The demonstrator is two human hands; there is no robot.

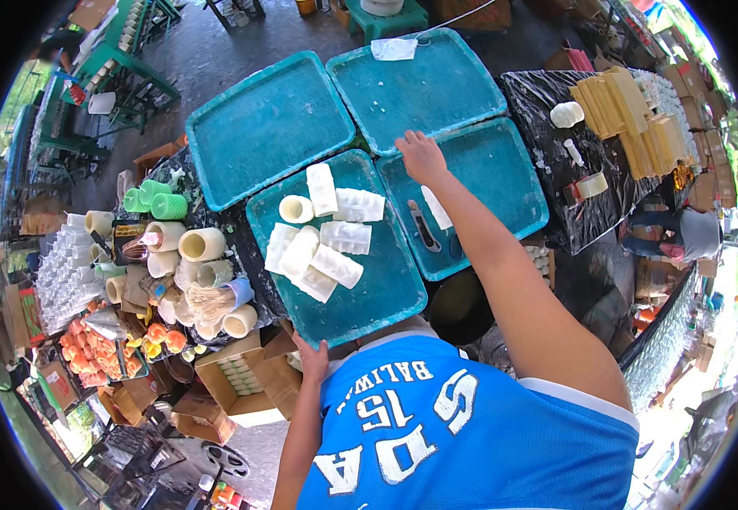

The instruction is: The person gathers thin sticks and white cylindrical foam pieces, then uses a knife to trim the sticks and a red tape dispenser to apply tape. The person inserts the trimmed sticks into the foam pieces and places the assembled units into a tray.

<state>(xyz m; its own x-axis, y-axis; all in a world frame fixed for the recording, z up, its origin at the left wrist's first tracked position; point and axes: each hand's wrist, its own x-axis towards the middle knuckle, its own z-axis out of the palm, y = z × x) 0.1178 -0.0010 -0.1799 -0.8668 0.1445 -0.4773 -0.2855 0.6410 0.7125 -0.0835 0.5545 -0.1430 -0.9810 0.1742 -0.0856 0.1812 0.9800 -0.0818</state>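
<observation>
Head camera shows a teal tray [369, 306] with a worn, whitish rim, and that loaded tray is what I go by. On it, toward its far half, sits a loose heap of white hollow cylinders [345, 237]. They look chalky and slightly translucent, with lumpy, moulded sides; most lie on their sides, some leaning over one another, and one turns a round open end upward.

At the loaded tray's near left corner, the left hand [311, 359] has its fingertips up against the rim; I can't tell whether it's gripping or just resting. Beyond the tray's far right corner is the right hand [421, 157], back upward and fingers partly bent, over the meeting edges of two more trays. Its palm is out of sight, so I can't say whether it touches or pinches anything.

In the tray right of the loaded one, a dark-handled cutter [424, 228] lies beside a pale strip [437, 208] that the right forearm partly covers. Another dark item [456, 247] there, half behind that arm, is hard to make out.
</observation>
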